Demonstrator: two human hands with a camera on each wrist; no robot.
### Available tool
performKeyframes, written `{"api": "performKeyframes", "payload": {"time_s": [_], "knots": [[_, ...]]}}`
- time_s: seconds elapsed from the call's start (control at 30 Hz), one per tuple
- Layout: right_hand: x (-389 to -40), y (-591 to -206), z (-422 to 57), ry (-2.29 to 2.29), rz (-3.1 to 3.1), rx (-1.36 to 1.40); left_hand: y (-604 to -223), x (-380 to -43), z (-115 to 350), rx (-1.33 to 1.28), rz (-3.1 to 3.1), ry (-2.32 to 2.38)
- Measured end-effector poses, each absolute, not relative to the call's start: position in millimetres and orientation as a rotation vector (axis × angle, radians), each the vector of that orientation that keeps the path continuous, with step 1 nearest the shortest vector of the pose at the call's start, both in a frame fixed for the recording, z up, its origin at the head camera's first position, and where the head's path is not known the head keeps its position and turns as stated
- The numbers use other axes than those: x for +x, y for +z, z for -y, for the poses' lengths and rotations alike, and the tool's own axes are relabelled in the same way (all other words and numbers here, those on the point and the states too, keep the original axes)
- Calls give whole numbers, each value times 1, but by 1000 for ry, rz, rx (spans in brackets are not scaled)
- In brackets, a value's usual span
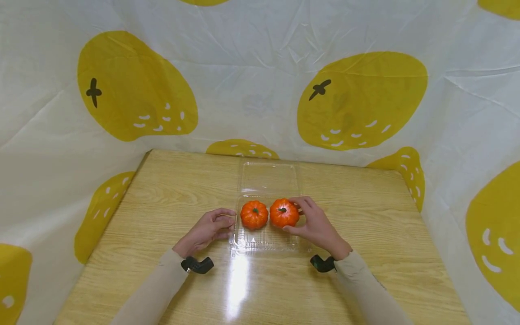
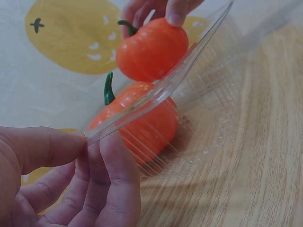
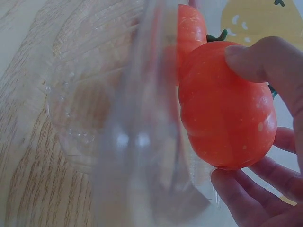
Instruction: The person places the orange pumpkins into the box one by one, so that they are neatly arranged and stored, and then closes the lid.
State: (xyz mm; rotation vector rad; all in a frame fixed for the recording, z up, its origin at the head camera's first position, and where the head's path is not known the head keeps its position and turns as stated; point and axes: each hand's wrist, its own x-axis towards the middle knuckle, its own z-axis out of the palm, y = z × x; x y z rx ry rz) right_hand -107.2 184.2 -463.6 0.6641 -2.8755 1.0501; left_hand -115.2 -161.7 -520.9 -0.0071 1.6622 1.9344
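Observation:
A clear plastic clamshell container point(image 1: 264, 243) lies on the table with its lid point(image 1: 270, 178) folded back, away from me. One small orange toy pumpkin point(image 1: 254, 215) with a green stem sits in the left half of its base. My right hand point(image 1: 318, 224) grips a second toy pumpkin point(image 3: 227, 106) between thumb and fingers, over the right half of the base. In the left wrist view that pumpkin is higher than the other one. My left hand point(image 1: 209, 229) pinches the container's left rim point(image 2: 142, 106) between thumb and fingers.
The wood-grain table point(image 1: 187, 180) extends around the container on all sides. A white cloth with yellow lemon prints point(image 1: 248, 90) hangs behind the table and at both sides. Each wrist wears a black camera mount point(image 1: 197, 265).

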Motion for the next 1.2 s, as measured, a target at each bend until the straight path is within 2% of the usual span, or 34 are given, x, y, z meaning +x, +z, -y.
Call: {"api": "performKeyframes", "payload": {"time_s": [0.53,1.2], "knots": [[-118,-467,-182,1057,2974,608,-522,-115,161,-45,-1662,1932],[-130,-453,-178,866,3143,691,-520,-114,160,-31,-1661,1925]]}}
